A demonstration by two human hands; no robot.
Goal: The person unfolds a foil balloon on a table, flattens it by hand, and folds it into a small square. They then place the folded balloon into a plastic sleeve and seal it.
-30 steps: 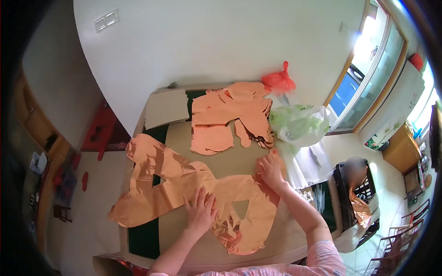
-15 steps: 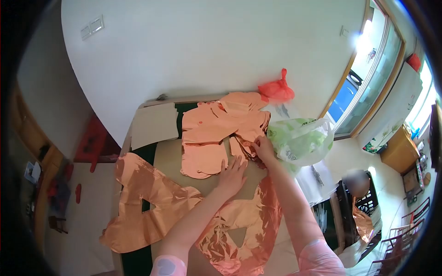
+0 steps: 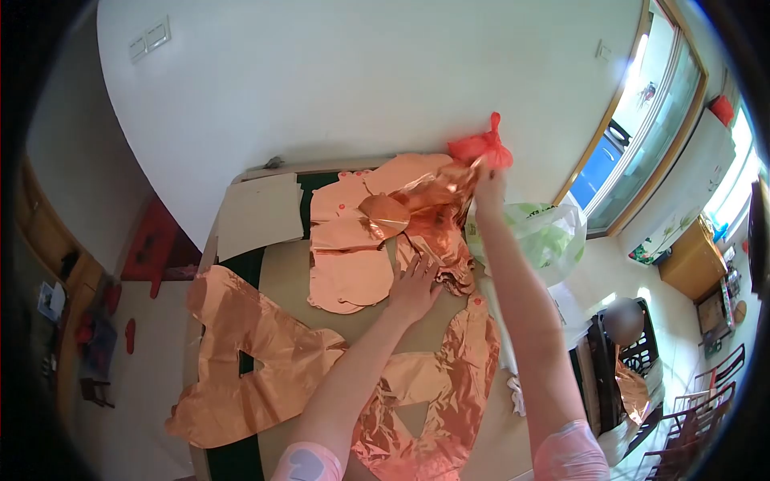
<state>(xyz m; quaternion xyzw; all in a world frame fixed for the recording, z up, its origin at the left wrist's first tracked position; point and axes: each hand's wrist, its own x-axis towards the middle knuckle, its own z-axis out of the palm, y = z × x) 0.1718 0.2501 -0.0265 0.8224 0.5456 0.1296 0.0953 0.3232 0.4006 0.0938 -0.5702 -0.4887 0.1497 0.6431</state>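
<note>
A stack of flat, rose-gold foil balloons [image 3: 349,276] lies near the back of the table. My left hand [image 3: 414,290] rests on the stack's near right part, fingers spread and holding nothing. Farther back, my right hand [image 3: 491,191] is closed on the edge of a foil balloon [image 3: 441,188], whose top layer is raised and folding over toward the left. An A-shaped foil balloon [image 3: 473,353] lies flat under my forearms, and another letter-like foil balloon [image 3: 228,401] spreads to the left.
Grey cardboard sheets [image 3: 261,212] lie at the back left. A knotted red plastic bag [image 3: 481,151] sits by the wall, and a green-and-white plastic bag [image 3: 549,240] stands at the right edge. A black crate [image 3: 646,353] with foil is farther right.
My right hand has moved up and away toward the red bag, lifting and peeling back the balloon's right side. My left hand has stayed on the stack, shifting slightly.
</note>
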